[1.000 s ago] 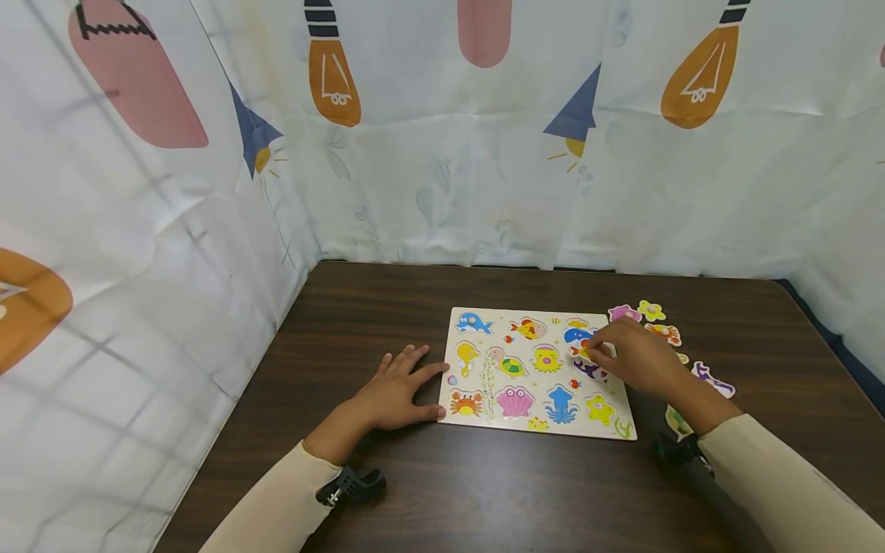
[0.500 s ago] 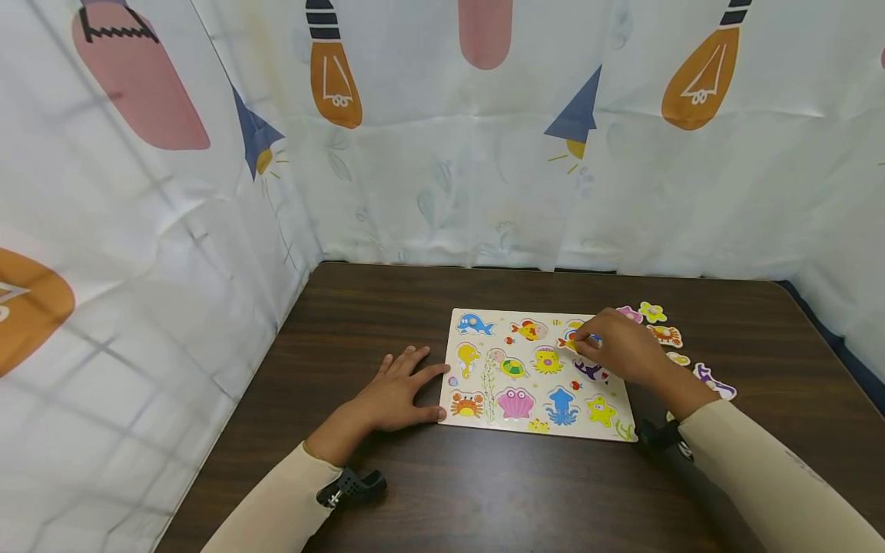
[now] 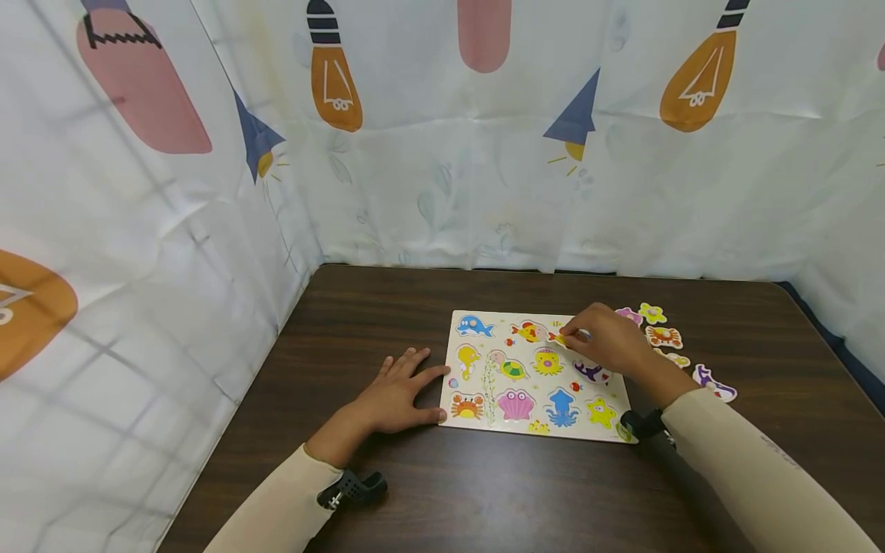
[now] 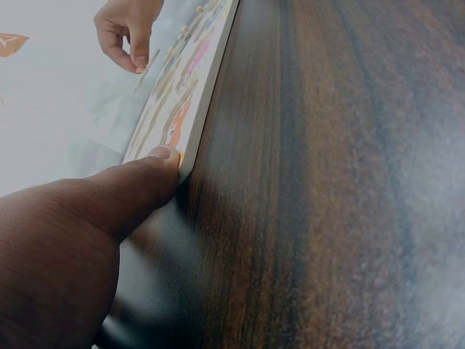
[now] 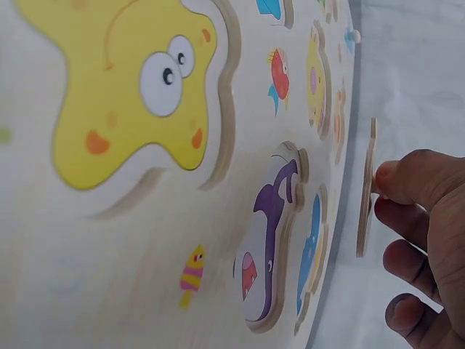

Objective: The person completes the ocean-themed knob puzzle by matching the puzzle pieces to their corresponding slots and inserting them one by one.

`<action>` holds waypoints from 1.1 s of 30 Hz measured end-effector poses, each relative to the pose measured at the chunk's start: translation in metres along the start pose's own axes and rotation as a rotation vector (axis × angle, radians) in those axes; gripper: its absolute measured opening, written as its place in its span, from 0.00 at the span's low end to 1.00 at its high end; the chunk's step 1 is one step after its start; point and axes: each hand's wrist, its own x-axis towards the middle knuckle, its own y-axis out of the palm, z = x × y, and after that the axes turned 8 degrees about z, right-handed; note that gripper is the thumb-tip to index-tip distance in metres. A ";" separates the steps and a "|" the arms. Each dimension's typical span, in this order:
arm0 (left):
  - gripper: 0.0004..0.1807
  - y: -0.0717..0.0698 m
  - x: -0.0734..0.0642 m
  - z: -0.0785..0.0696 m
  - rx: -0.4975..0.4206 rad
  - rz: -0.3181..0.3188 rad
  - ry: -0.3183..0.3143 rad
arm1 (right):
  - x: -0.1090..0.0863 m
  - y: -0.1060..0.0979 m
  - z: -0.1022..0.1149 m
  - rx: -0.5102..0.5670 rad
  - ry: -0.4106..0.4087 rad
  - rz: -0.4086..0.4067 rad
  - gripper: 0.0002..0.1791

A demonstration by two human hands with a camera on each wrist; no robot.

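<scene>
A pale wooden puzzle board (image 3: 588, 432) with sea-animal pictures and recesses lies on the dark table. My right hand (image 3: 611, 338) pinches a thin fish puzzle piece (image 3: 557, 338) by its small peg, over the board's upper right part. In the right wrist view this piece (image 5: 367, 189) stands edge-on, apart from the board's surface. Beside its red tail in the head view is the recess with a red-and-yellow fish picture (image 3: 528, 331). My left hand (image 3: 397, 392) lies spread at the board's left edge; its thumb (image 4: 156, 171) touches the near corner in the left wrist view.
Loose puzzle pieces lie right of the board: a yellow star-shaped piece (image 3: 652, 312), a pink one (image 3: 629, 315), an orange crab (image 3: 664, 336) and a purple one (image 3: 714, 382). Another pale yellow piece (image 3: 679, 359) is near my right forearm. A printed white curtain (image 3: 442, 192) hangs behind the table.
My right hand has moved left with the fish piece, from the whale recess at the board's upper right toward the red-and-yellow fish recess. My left hand has stayed in place.
</scene>
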 end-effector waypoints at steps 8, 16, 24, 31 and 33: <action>0.43 0.002 0.001 0.001 0.000 -0.004 0.001 | 0.010 0.003 0.002 0.006 0.015 0.008 0.07; 0.43 0.001 0.001 0.000 -0.002 -0.003 -0.001 | 0.019 0.005 0.005 0.029 0.040 0.023 0.07; 0.43 0.000 0.000 -0.001 -0.009 -0.003 0.004 | 0.028 0.007 0.010 0.026 0.075 0.060 0.09; 0.43 0.001 0.000 -0.001 -0.004 -0.005 0.003 | 0.034 0.007 0.013 0.020 0.074 0.082 0.08; 0.43 0.001 0.000 -0.001 -0.002 -0.004 0.002 | 0.037 0.008 0.013 0.018 0.073 0.084 0.08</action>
